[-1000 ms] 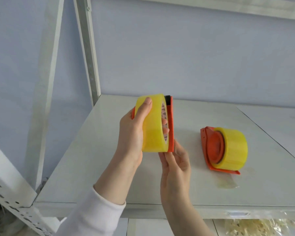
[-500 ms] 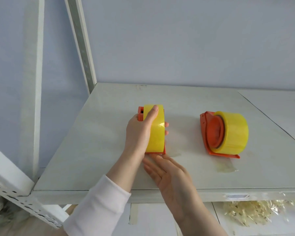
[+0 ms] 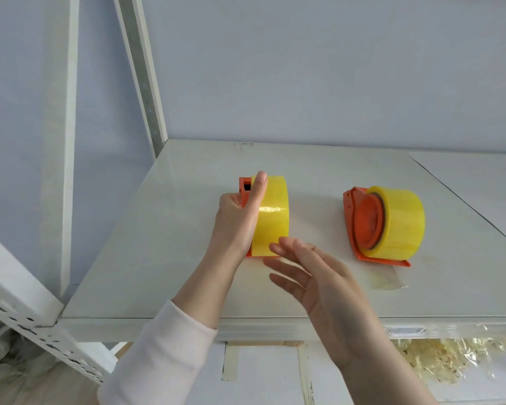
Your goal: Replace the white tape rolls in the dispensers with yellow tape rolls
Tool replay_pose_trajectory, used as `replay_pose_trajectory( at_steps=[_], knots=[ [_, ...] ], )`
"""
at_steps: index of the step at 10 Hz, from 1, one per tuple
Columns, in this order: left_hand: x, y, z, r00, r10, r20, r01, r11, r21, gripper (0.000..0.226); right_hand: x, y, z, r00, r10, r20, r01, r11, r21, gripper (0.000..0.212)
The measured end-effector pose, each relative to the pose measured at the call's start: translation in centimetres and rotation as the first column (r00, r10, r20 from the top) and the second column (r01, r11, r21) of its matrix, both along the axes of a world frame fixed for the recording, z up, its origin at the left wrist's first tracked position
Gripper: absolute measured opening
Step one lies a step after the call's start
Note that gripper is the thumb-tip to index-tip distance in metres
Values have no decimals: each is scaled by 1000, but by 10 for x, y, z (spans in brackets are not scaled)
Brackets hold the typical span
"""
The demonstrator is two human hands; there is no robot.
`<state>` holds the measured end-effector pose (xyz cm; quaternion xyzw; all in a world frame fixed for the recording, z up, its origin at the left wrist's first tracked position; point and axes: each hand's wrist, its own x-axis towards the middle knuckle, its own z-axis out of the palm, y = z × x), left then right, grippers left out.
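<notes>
Two orange dispensers stand on a pale shelf board (image 3: 170, 244), each carrying a yellow tape roll. My left hand (image 3: 238, 220) grips the left yellow roll (image 3: 273, 217) and its orange dispenser (image 3: 245, 185), which rest on the board; my thumb lies along the roll's top. My right hand (image 3: 319, 283) hovers just in front of that roll, fingers spread, holding nothing, fingertips close to its lower edge. The right dispenser (image 3: 362, 223) with its yellow roll (image 3: 403, 220) stands alone further right. No white roll is in view.
A loose scrap of clear tape (image 3: 387, 280) lies in front of the right dispenser. A metal shelf upright (image 3: 146, 92) rises at the back left corner. Below the board's front edge sits a bag of pale shredded filler (image 3: 444, 358).
The left dispenser with its roll came down from mid-air onto the shelf board. My right hand let go of it and opened, now hovering in front.
</notes>
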<state>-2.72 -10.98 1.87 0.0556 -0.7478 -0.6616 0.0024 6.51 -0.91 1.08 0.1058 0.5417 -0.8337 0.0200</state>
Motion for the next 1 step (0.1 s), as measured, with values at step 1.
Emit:
replay_pose_trajectory(
  at_steps=[1],
  knots=[
    [-1, -3, -4, 988, 135, -74, -129, 988, 89, 51, -7, 4, 3, 997, -61, -54, 62, 998, 29, 30]
  ],
)
